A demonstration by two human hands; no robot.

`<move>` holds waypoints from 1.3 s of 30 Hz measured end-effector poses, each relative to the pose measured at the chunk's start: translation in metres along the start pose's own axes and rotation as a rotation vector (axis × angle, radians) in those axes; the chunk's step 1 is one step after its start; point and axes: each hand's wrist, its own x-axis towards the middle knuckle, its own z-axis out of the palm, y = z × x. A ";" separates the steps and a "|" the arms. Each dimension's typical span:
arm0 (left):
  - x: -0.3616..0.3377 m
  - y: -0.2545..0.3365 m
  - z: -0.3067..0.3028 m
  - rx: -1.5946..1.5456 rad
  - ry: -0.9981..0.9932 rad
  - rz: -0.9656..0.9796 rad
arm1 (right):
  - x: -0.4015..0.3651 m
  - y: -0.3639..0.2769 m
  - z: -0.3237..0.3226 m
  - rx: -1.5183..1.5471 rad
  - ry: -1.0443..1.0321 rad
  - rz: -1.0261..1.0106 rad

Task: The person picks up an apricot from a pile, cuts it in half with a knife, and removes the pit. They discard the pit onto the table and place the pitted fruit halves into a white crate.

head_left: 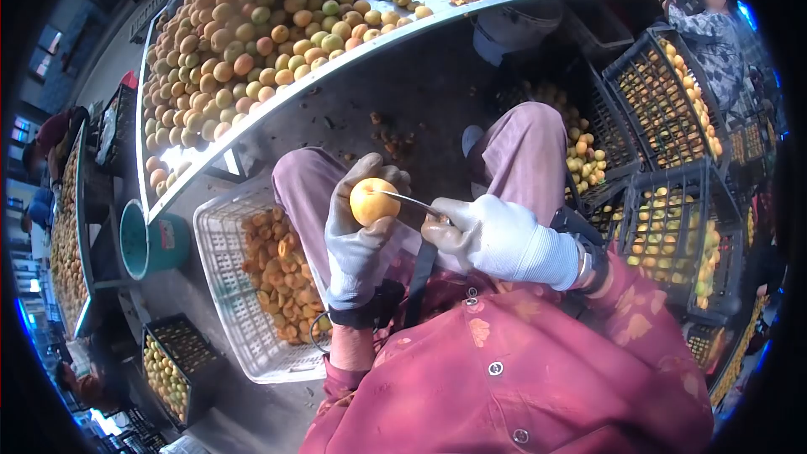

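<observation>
In a soiled white glove, my left hand [357, 244] is closed round a yellow-orange apricot [371, 202] above my lap. My right hand [487, 235], gloved too, grips a small knife [409, 200] whose thin blade points left and meets the fruit's right side. The knife's handle is mostly hidden in the fingers. Left of my knees stands a white plastic basket [229, 286] with many orange apricot pieces [282, 282] in it. Ahead, a heap of whole apricots [252, 42] covers much of a metal-edged table [471, 8].
Black crates of fruit [664, 97] stand to my right. A teal bucket [155, 240] is beside the table's left leg, and another black crate [181, 361] sits behind it. Scraps [393, 139] lie on the floor between my feet. A person [710, 34] sits at the far right.
</observation>
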 end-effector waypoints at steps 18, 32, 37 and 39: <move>0.003 0.001 0.000 0.352 -0.021 -0.192 | 0.003 0.023 0.021 -0.016 0.175 -0.081; -0.002 -0.012 0.007 -0.074 -0.005 -0.326 | 0.008 0.029 0.021 0.165 0.045 0.052; 0.000 -0.016 0.003 0.066 0.049 -0.289 | 0.008 0.018 0.000 0.108 -0.098 0.172; -0.002 -0.020 0.002 0.088 0.105 -0.278 | 0.003 0.013 -0.006 0.081 -0.131 0.213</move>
